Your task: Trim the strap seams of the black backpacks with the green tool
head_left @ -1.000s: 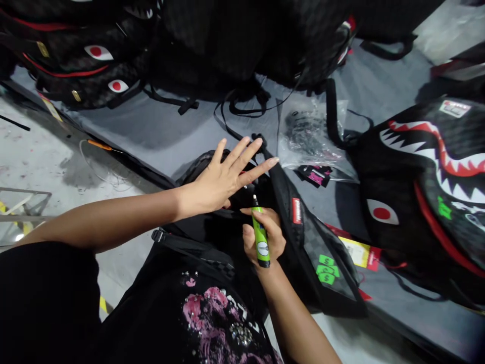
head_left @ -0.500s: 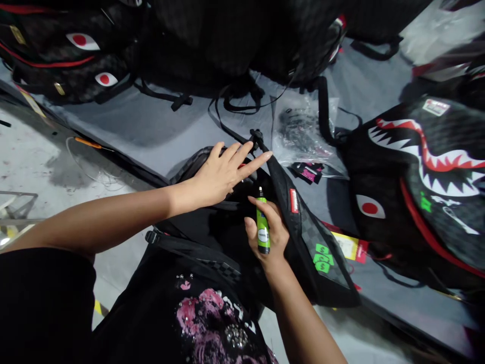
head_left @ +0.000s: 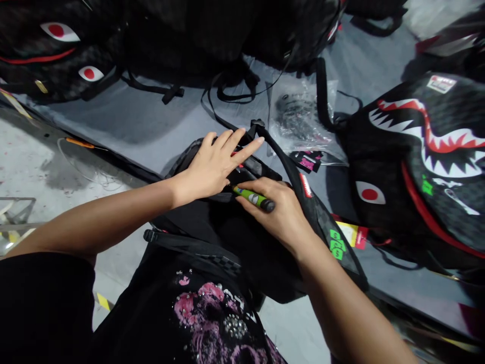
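A black backpack (head_left: 231,232) with a checkered pattern lies tilted across the table edge against my body. My left hand (head_left: 212,164) rests over its upper part, fingers spread and apart. In my right hand (head_left: 284,210) is a green marker pen (head_left: 249,195) with a dark end, pinched between thumb and fingers. The pen's tip points left toward the black fabric under my left hand, and I cannot tell whether it touches. A strap (head_left: 278,146) with a small red label runs up beside my right hand.
A shark-mouth backpack (head_left: 379,167) lies to the right. More black bags with red-eye patches (head_left: 60,31) stand along the back. A clear plastic bag (head_left: 303,116) lies on the grey cloth (head_left: 147,121). An orange-handled tool (head_left: 79,143) is at the left edge.
My right hand has turned the marker pen from upright to lying left, its tip now down near the fabric under my left hand. My left hand has shifted slightly left and stays spread.
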Motion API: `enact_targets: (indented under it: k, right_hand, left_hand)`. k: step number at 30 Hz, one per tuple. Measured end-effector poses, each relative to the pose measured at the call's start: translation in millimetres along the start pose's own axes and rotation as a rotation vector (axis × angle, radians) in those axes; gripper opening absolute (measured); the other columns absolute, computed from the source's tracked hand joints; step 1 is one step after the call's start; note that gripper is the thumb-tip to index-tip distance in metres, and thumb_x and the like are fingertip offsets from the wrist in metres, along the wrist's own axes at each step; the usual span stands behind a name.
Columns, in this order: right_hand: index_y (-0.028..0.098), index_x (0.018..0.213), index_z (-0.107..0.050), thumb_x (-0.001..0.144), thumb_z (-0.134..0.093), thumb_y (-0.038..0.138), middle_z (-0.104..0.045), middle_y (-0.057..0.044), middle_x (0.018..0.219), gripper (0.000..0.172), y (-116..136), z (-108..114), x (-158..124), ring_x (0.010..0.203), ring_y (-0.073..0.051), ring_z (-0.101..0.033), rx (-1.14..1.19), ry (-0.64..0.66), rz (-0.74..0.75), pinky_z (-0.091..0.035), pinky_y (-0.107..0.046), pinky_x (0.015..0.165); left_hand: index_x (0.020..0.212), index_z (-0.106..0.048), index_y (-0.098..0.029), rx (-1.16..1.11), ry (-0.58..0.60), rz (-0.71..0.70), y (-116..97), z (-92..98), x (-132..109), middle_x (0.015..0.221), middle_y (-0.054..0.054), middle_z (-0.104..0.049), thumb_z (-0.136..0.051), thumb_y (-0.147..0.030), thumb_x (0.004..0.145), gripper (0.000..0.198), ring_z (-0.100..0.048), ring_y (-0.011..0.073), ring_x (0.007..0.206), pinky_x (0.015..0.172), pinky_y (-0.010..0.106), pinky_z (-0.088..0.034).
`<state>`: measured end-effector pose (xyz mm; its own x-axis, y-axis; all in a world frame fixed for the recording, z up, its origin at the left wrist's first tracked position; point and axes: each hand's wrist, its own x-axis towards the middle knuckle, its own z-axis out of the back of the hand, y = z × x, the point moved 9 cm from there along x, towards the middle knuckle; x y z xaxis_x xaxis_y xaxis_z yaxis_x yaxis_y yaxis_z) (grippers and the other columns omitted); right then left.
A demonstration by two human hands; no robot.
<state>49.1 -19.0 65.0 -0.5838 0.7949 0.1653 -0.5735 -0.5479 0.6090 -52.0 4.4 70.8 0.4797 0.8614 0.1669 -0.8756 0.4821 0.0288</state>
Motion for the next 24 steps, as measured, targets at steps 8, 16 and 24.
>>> enact_targets:
  k: [8,16,24]
  right_hand:
    - [0.021,0.115,-0.071,0.091,-0.067,0.035,-0.071,-0.009,0.107,0.028,1,5,-17,0.1,-0.025,-0.067,0.052,-0.019,0.018,-0.053,-0.041,0.089]
    - [0.021,0.108,-0.075,0.09,-0.063,0.024,-0.073,-0.008,0.099,0.022,8,-5,2,0.093,-0.028,-0.067,-0.204,0.116,-0.034,-0.052,-0.046,0.085]
    - [0.02,0.116,-0.071,0.094,-0.059,0.027,-0.068,-0.01,0.106,0.026,2,-2,-21,0.098,-0.025,-0.065,-0.084,-0.042,-0.026,-0.055,-0.043,0.088]
  left_hand:
    - [0.16,-0.012,-0.019,-0.022,0.009,0.021,1,-4.9,2,0.162,0.02,-0.025,-0.069,-0.027,0.078,0.1,-0.032,0.0379,0.144,0.112,0.05,-0.029]
    - [0.16,-0.013,-0.019,-0.03,0.019,0.036,2,-6.0,3,0.162,0.02,-0.025,-0.07,-0.029,0.078,0.1,-0.032,0.0389,0.145,0.113,0.052,-0.029]
    - [0.16,-0.012,-0.019,-0.046,0.024,0.042,1,-7.0,4,0.162,0.02,-0.024,-0.067,-0.027,0.078,0.099,-0.032,0.0386,0.144,0.113,0.052,-0.029]
